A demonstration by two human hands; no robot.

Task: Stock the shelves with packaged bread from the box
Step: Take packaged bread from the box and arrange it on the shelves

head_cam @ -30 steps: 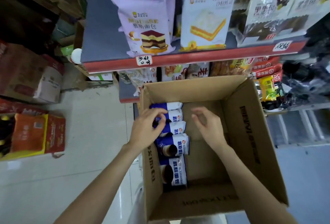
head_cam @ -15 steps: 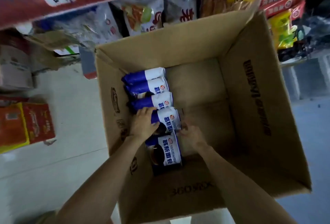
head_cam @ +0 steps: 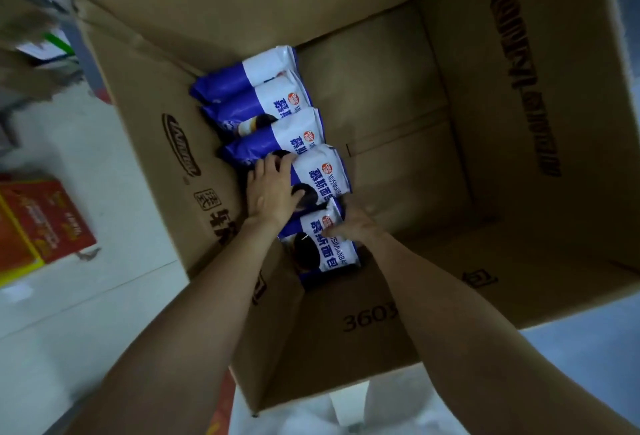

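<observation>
Inside the "3603" box (head_cam: 377, 330), left hand (head_cam: 272, 188) and right hand (head_cam: 353, 225) grip "MUSIMIANBAO" bread packs (head_cam: 320, 175).

Off to my left, a red carton (head_cam: 52, 220) with orange print and a yellow edge sits on the pale tiled floor (head_cam: 97, 292). Its lettering is too blurred to read. Near its lower corner lies a small grey scrap (head_cam: 88, 254), apart from the carton. Upper left, a blurred brown cardboard flap (head_cam: 24, 67) overlaps something white with a green stripe (head_cam: 52, 45); I cannot tell what that item is. At lower right the floor reads as a bluish-grey surface (head_cam: 588, 358). A white patch shows at the bottom edge, indistinct.
</observation>
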